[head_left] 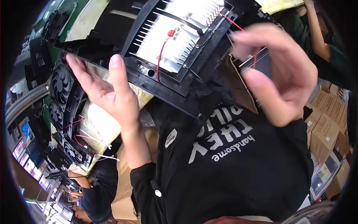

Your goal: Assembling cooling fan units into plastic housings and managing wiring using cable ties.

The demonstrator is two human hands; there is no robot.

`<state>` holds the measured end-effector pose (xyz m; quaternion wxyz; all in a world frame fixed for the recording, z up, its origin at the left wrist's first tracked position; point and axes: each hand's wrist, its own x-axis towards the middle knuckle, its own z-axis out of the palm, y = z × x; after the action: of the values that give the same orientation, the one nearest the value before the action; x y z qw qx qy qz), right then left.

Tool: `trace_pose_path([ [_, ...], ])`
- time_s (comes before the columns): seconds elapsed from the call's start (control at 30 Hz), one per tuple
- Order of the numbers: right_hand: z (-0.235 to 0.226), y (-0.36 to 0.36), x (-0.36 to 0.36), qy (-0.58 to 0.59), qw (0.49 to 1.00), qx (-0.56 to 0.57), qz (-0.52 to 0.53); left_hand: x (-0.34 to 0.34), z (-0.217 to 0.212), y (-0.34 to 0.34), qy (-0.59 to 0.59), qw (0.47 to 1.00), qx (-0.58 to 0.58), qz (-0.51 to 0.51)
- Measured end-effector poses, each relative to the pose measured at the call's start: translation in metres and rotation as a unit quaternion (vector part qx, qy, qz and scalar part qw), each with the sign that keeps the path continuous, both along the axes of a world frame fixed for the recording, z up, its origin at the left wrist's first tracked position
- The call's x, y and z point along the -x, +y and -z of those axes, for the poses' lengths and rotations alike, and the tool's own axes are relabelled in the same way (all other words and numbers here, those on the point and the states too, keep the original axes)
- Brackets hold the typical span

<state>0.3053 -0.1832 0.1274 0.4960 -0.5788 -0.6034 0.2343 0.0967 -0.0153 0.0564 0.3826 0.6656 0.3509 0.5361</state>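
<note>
A black housing with a silver finned heat sink lies tilted in front of me. On the heat sink, a red wire runs from a small red connector down to the housing edge. My left hand is open at the housing's left edge, thumb raised and fingers stretched. At the right, my right hand is curled and smeared by motion. A second red wire stretches from the heat sink's corner into its fingers, and reappears between finger and thumb. The exact pinch point is blurred.
To the left stands a black row of fans with loose red and white wires, beside yellowish padding. Cardboard boxes are stacked at the right. One co-worker sits lower left; another person's arm shows upper right.
</note>
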Motion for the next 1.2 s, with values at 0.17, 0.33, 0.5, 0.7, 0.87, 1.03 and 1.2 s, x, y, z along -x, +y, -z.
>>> trace_pose_path([
  [0.17,0.063,-0.025,0.028,0.514,0.835,0.159,0.111,0.0,-0.011,0.006,0.128,0.985,-0.105,0.041],
  [0.33,0.063,0.029,0.035,0.589,0.788,0.166,0.06,-0.005,-0.03,-0.017,0.177,0.948,-0.206,0.168],
  [0.5,0.075,0.034,0.029,0.621,0.769,0.135,0.071,0.0,-0.033,-0.008,0.179,0.943,-0.208,0.189],
  [0.7,0.059,0.04,0.044,0.641,0.753,0.095,0.117,-0.002,-0.043,-0.02,0.188,0.953,-0.185,0.149],
  [0.87,0.074,0.044,0.04,0.634,0.762,0.095,0.098,-0.013,-0.065,-0.024,0.268,0.936,-0.217,0.068],
  [1.03,0.07,0.045,0.04,0.63,0.761,0.117,0.104,-0.016,-0.06,-0.021,0.318,0.92,-0.208,0.098],
  [1.2,0.061,0.052,0.034,0.614,0.773,0.112,0.116,-0.019,-0.049,-0.035,0.172,0.922,-0.327,0.118],
])
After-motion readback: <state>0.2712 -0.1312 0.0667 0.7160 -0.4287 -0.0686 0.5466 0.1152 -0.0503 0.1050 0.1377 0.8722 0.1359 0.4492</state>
